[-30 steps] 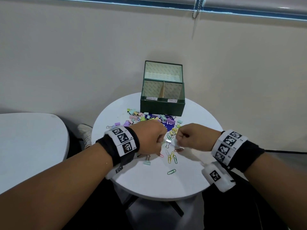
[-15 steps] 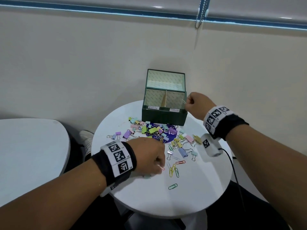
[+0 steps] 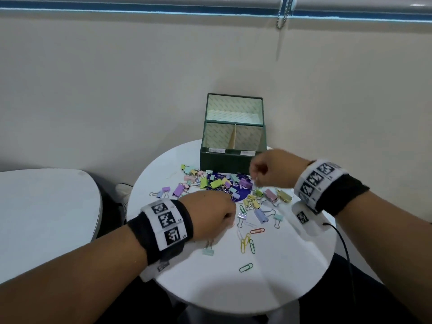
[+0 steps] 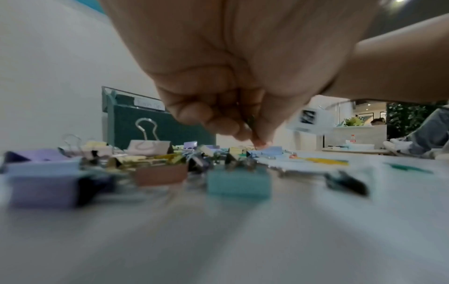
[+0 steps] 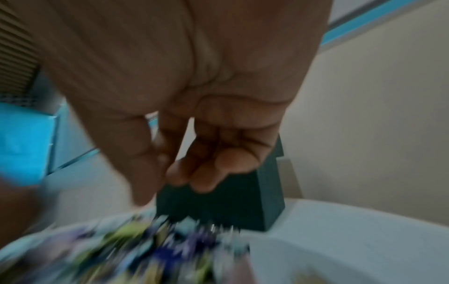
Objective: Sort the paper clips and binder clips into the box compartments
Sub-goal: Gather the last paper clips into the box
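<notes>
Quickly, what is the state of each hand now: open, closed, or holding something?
Left hand: fingers curled, pinching something small; what it is cannot be told.
Right hand: fingers loosely curled, nothing seen in them.

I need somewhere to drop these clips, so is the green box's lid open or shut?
Open. The green box has its lid tipped up behind it, and the divider between its front compartments shows.

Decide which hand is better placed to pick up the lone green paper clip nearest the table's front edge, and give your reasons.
Probably the left hand. It is low over the table, nearer the green paper clip. The right hand is farther back, beside the green box, above the binder clip pile.
</notes>
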A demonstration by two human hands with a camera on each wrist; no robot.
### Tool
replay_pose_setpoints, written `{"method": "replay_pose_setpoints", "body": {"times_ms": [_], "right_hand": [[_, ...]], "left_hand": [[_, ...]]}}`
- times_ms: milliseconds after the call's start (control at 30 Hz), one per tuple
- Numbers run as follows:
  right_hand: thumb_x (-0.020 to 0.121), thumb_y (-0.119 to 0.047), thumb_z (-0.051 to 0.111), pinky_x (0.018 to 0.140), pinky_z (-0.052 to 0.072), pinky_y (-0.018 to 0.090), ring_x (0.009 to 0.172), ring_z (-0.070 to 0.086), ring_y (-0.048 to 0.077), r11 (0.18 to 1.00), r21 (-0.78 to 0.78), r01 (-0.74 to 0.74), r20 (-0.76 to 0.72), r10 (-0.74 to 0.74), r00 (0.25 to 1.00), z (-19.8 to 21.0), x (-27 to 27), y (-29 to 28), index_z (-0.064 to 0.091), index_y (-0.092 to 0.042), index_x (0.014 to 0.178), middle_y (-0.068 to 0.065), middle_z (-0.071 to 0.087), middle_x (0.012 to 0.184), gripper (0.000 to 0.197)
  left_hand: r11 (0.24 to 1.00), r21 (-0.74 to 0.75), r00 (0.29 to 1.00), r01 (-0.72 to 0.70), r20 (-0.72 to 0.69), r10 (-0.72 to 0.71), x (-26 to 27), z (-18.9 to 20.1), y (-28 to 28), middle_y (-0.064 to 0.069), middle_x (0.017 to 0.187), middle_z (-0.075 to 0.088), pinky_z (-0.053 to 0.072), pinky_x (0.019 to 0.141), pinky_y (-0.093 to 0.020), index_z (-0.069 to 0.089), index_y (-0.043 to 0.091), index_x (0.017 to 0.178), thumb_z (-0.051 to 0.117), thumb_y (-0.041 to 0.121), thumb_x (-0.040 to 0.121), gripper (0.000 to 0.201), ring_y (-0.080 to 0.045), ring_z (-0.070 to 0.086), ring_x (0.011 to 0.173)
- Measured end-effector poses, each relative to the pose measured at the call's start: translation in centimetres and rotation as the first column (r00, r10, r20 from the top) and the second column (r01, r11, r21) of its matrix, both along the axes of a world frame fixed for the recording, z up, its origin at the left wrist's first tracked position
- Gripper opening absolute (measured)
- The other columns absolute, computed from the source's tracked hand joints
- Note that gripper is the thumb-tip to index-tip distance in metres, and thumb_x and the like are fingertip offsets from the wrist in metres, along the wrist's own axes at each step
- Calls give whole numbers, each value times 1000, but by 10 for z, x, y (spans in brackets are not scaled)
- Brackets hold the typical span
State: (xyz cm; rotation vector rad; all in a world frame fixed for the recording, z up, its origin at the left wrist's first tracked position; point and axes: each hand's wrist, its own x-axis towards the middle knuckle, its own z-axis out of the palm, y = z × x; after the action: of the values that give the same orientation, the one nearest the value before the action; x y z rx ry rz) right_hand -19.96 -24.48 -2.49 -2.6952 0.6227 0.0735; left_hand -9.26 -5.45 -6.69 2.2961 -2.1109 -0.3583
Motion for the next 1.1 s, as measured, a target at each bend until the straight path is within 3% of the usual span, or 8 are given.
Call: {"method": "replay_pose_setpoints", "body": {"times_ms": [167, 300, 400, 533, 733, 867, 933, 1100], "right_hand": [[83, -30, 70, 82, 53, 29, 87, 61, 6, 994, -59, -94, -159, 84, 984, -33, -22, 9, 74, -35, 90, -16, 65, 89, 10], [83, -19, 69, 82, 53, 28, 90, 59, 10, 998, -41, -51, -4, 51, 999, -41, -19, 12, 72, -32, 94, -13, 62, 97, 17], [87, -10, 61, 85, 53, 30, 96, 61, 13, 996, -19, -87, 67, 88, 994, -46, -13, 19, 75, -31, 95, -10, 64, 102, 26], [87, -14, 63, 81, 57, 30, 94, 63, 9, 989, -27, -146, 91, 148, 985, -52, -15, 25, 78, -36, 101, -21, 60, 92, 30], [90, -28, 66, 79, 53, 30, 101, 52, 11, 973, -117, -196, 68, 205, 976, -54, -16, 30, 77, -35, 92, -14, 58, 97, 13], [87, -26, 57, 67, 52, 32, 81, 55, 15, 978, -147, -148, 78, 161, 984, -57, -14, 33, 59, -28, 69, -8, 53, 84, 18], [89, -28, 57, 65, 54, 31, 72, 59, 15, 991, -114, -64, 116, 77, 990, -54, -15, 31, 60, -29, 76, -7, 57, 80, 13], [88, -17, 53, 81, 56, 35, 90, 62, 21, 996, -84, -43, 44, 47, 998, -47, -16, 32, 68, -33, 100, -7, 66, 98, 25]], "left_hand": [[989, -52, 987, -141, -87, 136, 22, 43, -52, 10, 87, 63, 43, 67, -22, 62, 28, 87, 53, 34, 100, 17, -7, 58, 78], [949, -218, 972, -228, -1, 233, 39, 74, -108, -1, 93, 68, 44, 70, -29, 69, 14, 97, 54, 33, 99, 25, -21, 63, 87], [940, -205, 959, -273, 15, 282, 47, 78, -138, -5, 99, 69, 42, 71, -27, 72, 10, 100, 55, 31, 98, 26, -23, 64, 93], [953, -153, 962, -261, 42, 270, 49, 70, -160, -2, 110, 71, 47, 80, -26, 75, 16, 107, 58, 28, 97, 23, -22, 65, 102], [961, -162, 972, -225, 31, 233, 47, 71, -139, 2, 134, 62, 43, 97, -29, 63, 25, 133, 52, 24, 100, 34, -19, 58, 120], [960, -279, 992, 32, 130, 5, 22, 62, -72, 10, 102, 64, 50, 82, -28, 71, 28, 110, 57, 29, 96, 21, -12, 61, 93], [962, -210, 978, 176, 144, -148, 7, 51, -34, 14, 92, 63, 52, 76, -31, 72, 33, 102, 59, 33, 92, 16, -9, 59, 84], [924, 172, 912, 342, 175, -371, -19, 18, 1, 6, 116, 57, 51, 86, -37, 56, 35, 130, 53, 32, 95, 35, -18, 55, 110]]}}
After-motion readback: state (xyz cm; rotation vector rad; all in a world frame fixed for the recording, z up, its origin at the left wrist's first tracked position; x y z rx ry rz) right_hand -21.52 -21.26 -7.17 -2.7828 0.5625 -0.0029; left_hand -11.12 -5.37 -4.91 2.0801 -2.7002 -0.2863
